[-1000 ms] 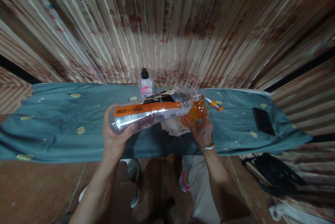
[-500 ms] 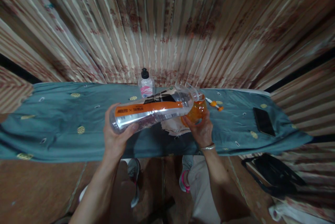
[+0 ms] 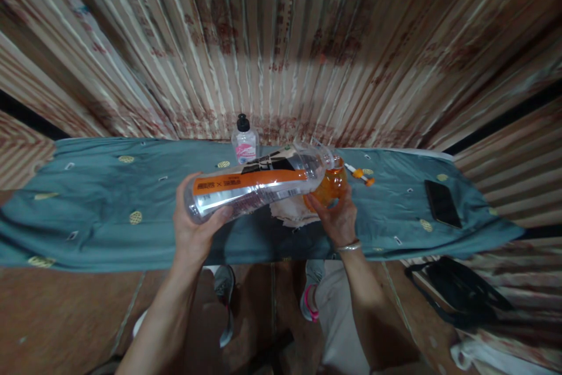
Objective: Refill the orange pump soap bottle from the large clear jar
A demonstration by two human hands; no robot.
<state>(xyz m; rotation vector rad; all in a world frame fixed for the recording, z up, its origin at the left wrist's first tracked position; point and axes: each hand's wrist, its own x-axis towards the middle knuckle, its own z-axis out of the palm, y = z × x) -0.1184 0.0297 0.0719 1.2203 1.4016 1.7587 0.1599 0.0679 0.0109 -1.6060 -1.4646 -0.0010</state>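
In the head view, the left hand (image 3: 193, 229) is wrapped tight around a big clear bottle (image 3: 254, 185) tipped sideways over the middle of the bench (image 3: 88, 211), pouring into an orange cup (image 3: 327, 185) gripped by the right hand (image 3: 336, 217), so I think the bottle must tip slowly.

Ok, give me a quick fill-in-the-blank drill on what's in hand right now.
1. The left hand holds a large clear bottle with an ____ label band.
2. The right hand holds a cup of ____ liquid.
3. The bottle's mouth is tipped toward the ____.
4. A black phone lies on the ____ cloth.

Missing words: orange; orange; cup; teal
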